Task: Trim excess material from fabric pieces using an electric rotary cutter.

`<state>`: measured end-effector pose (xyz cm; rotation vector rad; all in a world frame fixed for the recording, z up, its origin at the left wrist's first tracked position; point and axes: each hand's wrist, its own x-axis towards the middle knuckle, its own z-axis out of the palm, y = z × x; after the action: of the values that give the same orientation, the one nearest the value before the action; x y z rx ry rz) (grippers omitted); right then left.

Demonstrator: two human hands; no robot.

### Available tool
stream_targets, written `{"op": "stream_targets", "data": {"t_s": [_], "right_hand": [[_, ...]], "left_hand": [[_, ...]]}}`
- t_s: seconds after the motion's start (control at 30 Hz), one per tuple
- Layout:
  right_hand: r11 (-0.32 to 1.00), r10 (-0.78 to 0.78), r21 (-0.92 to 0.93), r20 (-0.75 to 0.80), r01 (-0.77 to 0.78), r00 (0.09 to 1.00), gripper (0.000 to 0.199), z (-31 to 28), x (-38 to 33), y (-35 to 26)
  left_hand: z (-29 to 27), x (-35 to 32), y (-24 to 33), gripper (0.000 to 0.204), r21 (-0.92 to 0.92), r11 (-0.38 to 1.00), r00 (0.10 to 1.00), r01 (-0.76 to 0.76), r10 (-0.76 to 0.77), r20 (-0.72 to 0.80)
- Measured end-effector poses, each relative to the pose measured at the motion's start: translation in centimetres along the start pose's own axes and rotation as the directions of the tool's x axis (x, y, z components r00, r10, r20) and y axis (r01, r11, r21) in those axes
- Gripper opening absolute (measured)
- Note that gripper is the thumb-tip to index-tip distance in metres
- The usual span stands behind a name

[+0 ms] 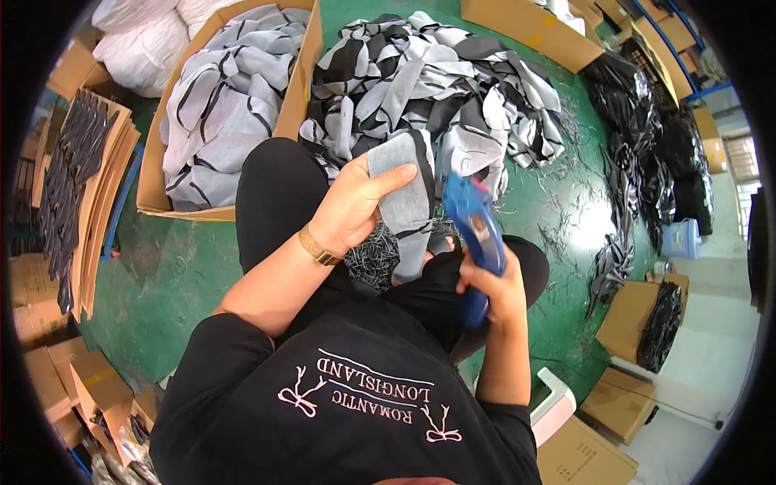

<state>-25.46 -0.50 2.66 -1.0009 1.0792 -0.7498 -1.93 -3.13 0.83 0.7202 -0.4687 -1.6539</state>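
Observation:
My left hand (349, 204) is closed on a flat, sock-like grey knitted piece (401, 194) with a black band along its edge, thumb on top. Below the hand, the piece hangs down between my knees. My right hand (499, 284) is wrapped round the grip of a blue electric clipper (475, 218), its head pointing up beside the piece's right edge. A small gap shows between the clipper and the piece. Just beyond my hands, a large pile of similar grey and black pieces (420, 81) lies on the floor.
At my left front stands an open cardboard box (310, 77) full of grey pieces. Loose dark thread scraps litter the green floor (558, 267). Black plastic bags (687, 162) and a blue bucket (681, 238) stand at right. Behind the left box are white sacks (149, 48).

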Motion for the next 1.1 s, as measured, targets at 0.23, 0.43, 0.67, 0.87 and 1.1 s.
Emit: {"op": "stream_targets", "data": {"t_s": [0.23,0.43,0.67,0.87,1.1], "right_hand": [[0.981,0.081,-0.181,0.033,-0.074,0.996,0.038,-1.1,-2.3,1.2],[0.972,0.062,-0.228,0.01,-0.058,0.998,0.04,-0.8,-2.2,0.8],[0.973,0.047,-0.224,-0.032,-0.053,0.998,0.034,-0.1,-2.1,0.0],[0.979,0.042,-0.199,-0.03,-0.047,0.999,0.034,0.0,-1.9,-0.3],[0.999,-0.044,0.025,-0.03,0.045,0.999,0.034,0.9,0.4,-0.8]], "left_hand": [[-0.4,0.5,0.5,0.032,0.097,0.99,0.994,-0.103,0.105,-0.013],[0.3,-0.1,0.9,0.026,0.177,0.98,0.996,-0.088,0.09,0.0],[0.3,-0.8,0.8,0.024,0.236,0.964,0.993,-0.121,0.117,0.028],[0.0,-1.3,0.4,0.022,0.379,0.918,0.994,-0.113,0.106,0.041],[-0.3,-1.7,-0.2,0.022,0.384,0.922,0.994,-0.051,0.011,0.105]]}}
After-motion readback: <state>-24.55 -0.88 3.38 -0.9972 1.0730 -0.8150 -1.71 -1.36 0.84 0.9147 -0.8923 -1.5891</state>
